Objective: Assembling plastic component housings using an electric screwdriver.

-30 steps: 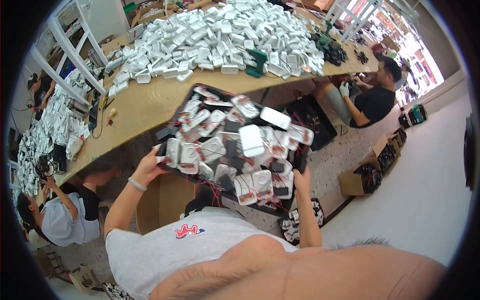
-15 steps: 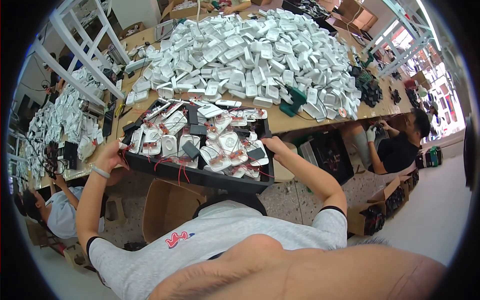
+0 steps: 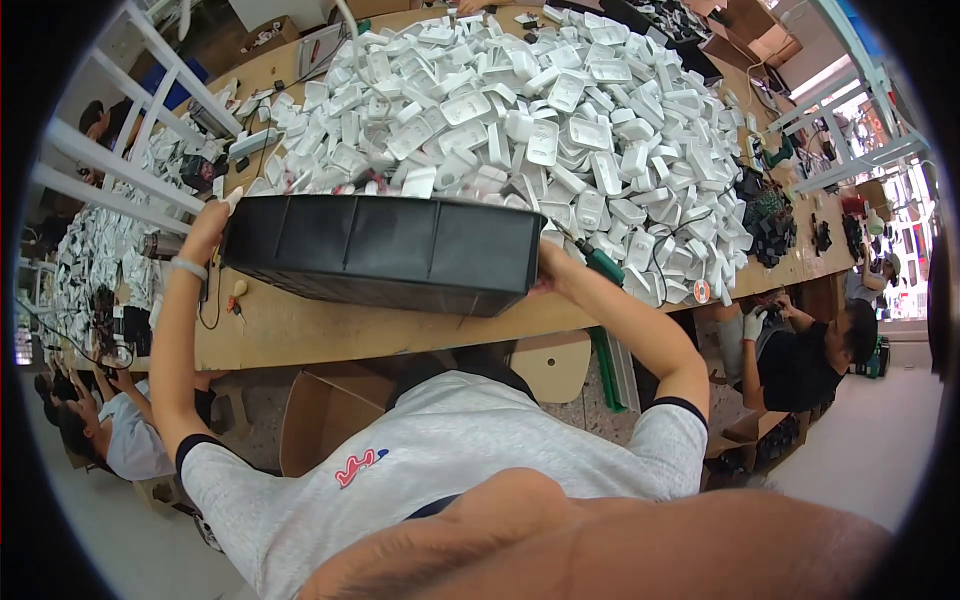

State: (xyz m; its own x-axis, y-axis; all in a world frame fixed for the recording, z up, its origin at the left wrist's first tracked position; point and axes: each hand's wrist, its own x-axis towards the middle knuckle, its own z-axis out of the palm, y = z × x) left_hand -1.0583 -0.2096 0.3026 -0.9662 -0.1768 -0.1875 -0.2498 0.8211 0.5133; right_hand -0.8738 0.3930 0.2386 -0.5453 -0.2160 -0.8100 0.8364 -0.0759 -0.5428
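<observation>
A black plastic crate point(image 3: 385, 245) is tipped steeply away from me over the table, so its ribbed outer side faces me. My left hand point(image 3: 212, 222) grips its left end. At the opposite end my right hand point(image 3: 547, 268) clasps the crate, fingers partly hidden behind it. Past the upper edge, blurred white and red pieces show against a large heap of white plastic housings point(image 3: 565, 92). Most of what the crate holds is hidden by its wall. A green power screwdriver point(image 3: 604, 266) lies by the heap, just right of the crate.
The wooden table point(image 3: 330, 335) runs across in front of me. White metal frames point(image 3: 125, 170) stand at the left. Below the table are an open cardboard box point(image 3: 335, 410) and a stool point(image 3: 552, 366). A co-worker in a dark shirt point(image 3: 800, 350) sits at the right.
The crate has moved forward over the table and tipped away from me, hiding the white parts with red wires that showed inside it. Both hands have kept hold of it.
</observation>
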